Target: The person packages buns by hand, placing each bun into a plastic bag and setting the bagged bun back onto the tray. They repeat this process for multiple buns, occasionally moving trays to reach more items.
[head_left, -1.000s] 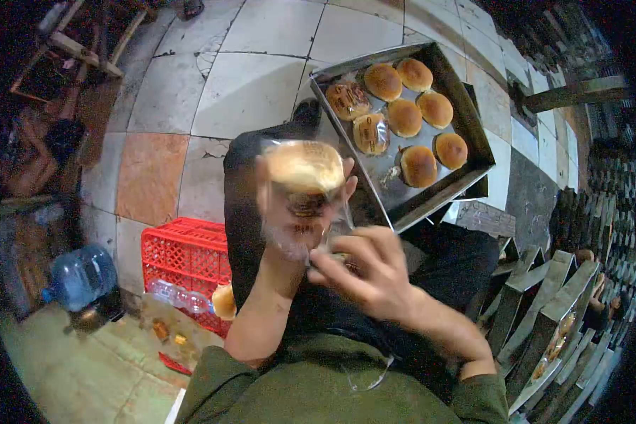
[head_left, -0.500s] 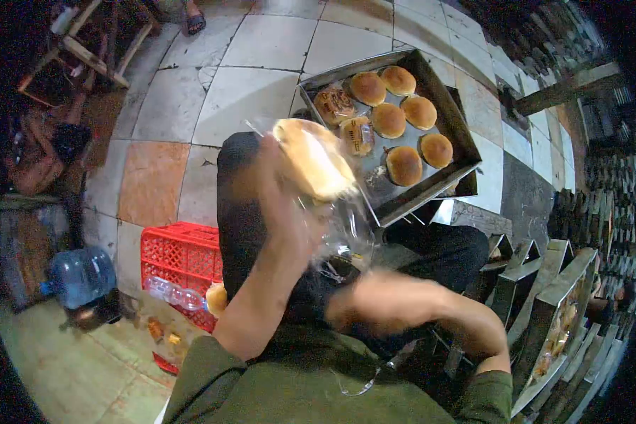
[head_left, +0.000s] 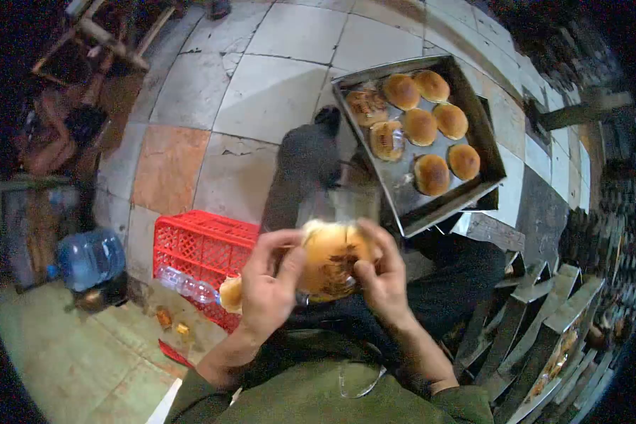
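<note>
A golden bun (head_left: 332, 254) with dark brown print over it, apparently on a clear plastic bag, is held in front of my lap. My left hand (head_left: 272, 286) grips its left side, and the fingers of my right hand (head_left: 385, 272) close on its right edge. Past my hands, a metal tray (head_left: 489, 141) holds several plain round buns (head_left: 432, 174) on its right and middle. Two buns in printed wrapping (head_left: 387, 141) lie along its left side. Motion blurs the bag's edges.
Left of my leg stands a red plastic crate (head_left: 205, 244), with a clear plastic bottle (head_left: 187, 284) and another bun (head_left: 231, 293) beside it. Farther left is a blue water jug (head_left: 92, 260). Metal trays (head_left: 544, 314) lean in a row at my right.
The bun has come down and towards my body from my raised left hand. My right hand has moved up to it, so both hands hold it. The view has shifted slightly.
</note>
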### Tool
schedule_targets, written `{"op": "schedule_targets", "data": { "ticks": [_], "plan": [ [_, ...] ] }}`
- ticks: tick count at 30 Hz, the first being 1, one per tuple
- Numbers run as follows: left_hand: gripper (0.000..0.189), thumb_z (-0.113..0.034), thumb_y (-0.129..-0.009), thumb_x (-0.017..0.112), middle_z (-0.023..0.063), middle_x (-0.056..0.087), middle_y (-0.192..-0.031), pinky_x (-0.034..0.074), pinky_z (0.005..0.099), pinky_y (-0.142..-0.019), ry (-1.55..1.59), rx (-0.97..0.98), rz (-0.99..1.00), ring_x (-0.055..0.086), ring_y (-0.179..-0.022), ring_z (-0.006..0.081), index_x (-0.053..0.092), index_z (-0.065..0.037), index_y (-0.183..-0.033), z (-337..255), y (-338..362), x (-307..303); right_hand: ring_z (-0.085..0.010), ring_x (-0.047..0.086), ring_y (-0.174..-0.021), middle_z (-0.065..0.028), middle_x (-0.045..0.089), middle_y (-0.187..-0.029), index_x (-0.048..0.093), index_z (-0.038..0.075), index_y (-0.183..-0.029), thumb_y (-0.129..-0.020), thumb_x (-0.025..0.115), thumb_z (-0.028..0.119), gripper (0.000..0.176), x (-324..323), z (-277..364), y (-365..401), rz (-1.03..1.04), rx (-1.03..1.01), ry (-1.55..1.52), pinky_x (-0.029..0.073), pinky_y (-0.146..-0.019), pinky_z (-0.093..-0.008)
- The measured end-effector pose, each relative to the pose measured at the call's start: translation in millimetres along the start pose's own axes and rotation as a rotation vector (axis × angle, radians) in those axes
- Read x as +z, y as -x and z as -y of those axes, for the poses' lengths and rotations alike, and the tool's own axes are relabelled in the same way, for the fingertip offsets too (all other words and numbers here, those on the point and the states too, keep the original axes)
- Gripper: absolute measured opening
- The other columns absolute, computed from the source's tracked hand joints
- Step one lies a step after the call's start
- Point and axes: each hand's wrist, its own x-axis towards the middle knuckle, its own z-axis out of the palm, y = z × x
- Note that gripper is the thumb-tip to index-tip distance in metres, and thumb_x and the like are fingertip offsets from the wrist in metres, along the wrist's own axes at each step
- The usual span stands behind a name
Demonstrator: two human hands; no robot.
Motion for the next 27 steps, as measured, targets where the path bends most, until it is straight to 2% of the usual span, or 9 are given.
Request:
{"op": "schedule_targets", "data": {
  "ticks": [7, 9, 13, 14, 15, 20, 23, 24, 27],
  "plan": [
    [0.008, -0.008, -0.082, 0.057, 0.0073, 0.054, -0.080, 0.042, 0.0280, -0.071, -0.609, 0.076, 0.003, 0.052, -0.076, 0.0190, 0.055, 0.000, -0.084, 51.8, -18.8, -28.4, -0.0207, 0.053, -0.079, -0.0112, 0.055, -0.084, 0.061, 0.000, -0.083, -0.083, 0.058, 0.010, 0.010, 35.0, -27.2, -9.8, 0.001, 0.184, 0.199, 0.043, -0.073, -0.0298],
    [0.006, -0.004, -0.081, 0.056, 0.0090, 0.051, -0.075, 0.041, 0.0316, -0.065, -0.283, 0.330, 0.032, 0.051, -0.069, 0.0225, 0.051, -0.001, -0.079, 21.0, -19.0, -27.9, -0.0216, 0.053, -0.078, -0.0111, 0.053, -0.086, 0.060, -0.001, -0.080, -0.078, 0.062, 0.007, 0.008, 29.3, 24.8, -9.1, -0.058, -0.192, 0.600, 0.044, -0.070, -0.0295],
    [0.003, 0.001, -0.081, 0.053, 0.0097, 0.050, -0.075, 0.041, 0.0311, -0.061, -0.306, 0.721, 0.002, 0.049, -0.067, 0.0206, 0.052, -0.001, -0.080, 3.5, -13.6, -26.6, -0.0226, 0.050, -0.076, -0.0135, 0.050, -0.088, 0.047, 0.003, -0.095, -0.079, 0.055, 0.003, 0.018, 27.4, -0.6, 6.4, -0.277, -0.732, 0.410, 0.043, -0.066, -0.0303],
    [0.003, -0.001, -0.081, 0.054, 0.0096, 0.050, -0.075, 0.041, 0.0308, -0.060, -0.336, 0.541, 0.024, 0.049, -0.067, 0.0206, 0.052, -0.001, -0.080, 6.6, -17.7, -21.6, -0.0217, 0.049, -0.075, -0.0129, 0.050, -0.089, 0.047, 0.003, -0.091, -0.081, 0.053, 0.004, 0.011, 20.4, -2.2, -0.8, -0.124, -0.640, 0.784, 0.042, -0.067, -0.0296],
    [0.003, -0.002, -0.081, 0.055, 0.0094, 0.051, -0.075, 0.041, 0.0305, -0.059, -0.366, 0.368, 0.043, 0.050, -0.067, 0.0207, 0.052, -0.001, -0.080, 10.0, -23.6, -16.6, -0.0202, 0.049, -0.076, -0.0124, 0.051, -0.091, 0.046, 0.002, -0.089, -0.083, 0.050, 0.005, 0.007, 25.5, -6.4, -11.1, 0.001, -0.275, 0.541, 0.042, -0.069, -0.0288],
    [0.005, -0.005, -0.081, 0.057, 0.0084, 0.052, -0.073, 0.040, 0.0300, -0.057, -0.135, 0.587, 0.209, 0.049, -0.063, 0.0211, 0.053, -0.003, -0.077, -17.6, -15.8, -17.4, -0.0227, 0.050, -0.073, -0.0134, 0.054, -0.082, 0.052, 0.002, -0.080, -0.078, 0.054, 0.002, 0.003, 15.7, 44.9, -6.1, -0.119, -0.437, 0.392, 0.042, -0.064, -0.0329],
    [0.011, -0.011, -0.084, 0.052, 0.0057, 0.050, -0.076, 0.039, 0.0243, -0.059, -0.500, 0.883, -0.092, 0.047, -0.062, 0.0162, 0.049, -0.006, -0.075, -16.2, -66.7, -2.7, -0.0219, 0.049, -0.066, -0.0106, 0.053, -0.072, 0.050, 0.002, -0.071, -0.083, 0.054, 0.011, 0.016, 17.9, 41.3, -64.5, -0.116, -0.501, 0.650, 0.040, -0.058, -0.0327],
    [0.014, -0.013, -0.086, 0.050, 0.0072, 0.050, -0.081, 0.039, 0.0250, -0.069, 0.020, 0.219, -0.111, 0.049, -0.072, 0.0183, 0.049, -0.006, -0.074, -27.3, -69.2, 3.7, -0.0210, 0.047, -0.061, -0.0102, 0.050, -0.066, 0.049, 0.001, -0.071, -0.086, 0.051, 0.017, 0.022, 12.8, 38.9, -89.6, -0.252, -0.300, 0.547, 0.039, -0.056, -0.0328],
    [0.016, -0.015, -0.085, 0.051, 0.0084, 0.048, -0.087, 0.036, 0.0295, -0.079, -0.145, 0.207, -0.275, 0.046, -0.084, 0.0218, 0.047, -0.004, -0.074, 10.2, -99.5, -11.5, -0.0186, 0.042, -0.055, -0.0096, 0.044, -0.058, 0.048, 0.000, -0.070, -0.090, 0.046, 0.026, 0.033, 8.1, 12.0, -95.1, -0.388, -0.092, 0.371, 0.037, -0.052, -0.0330]
  ]
}}
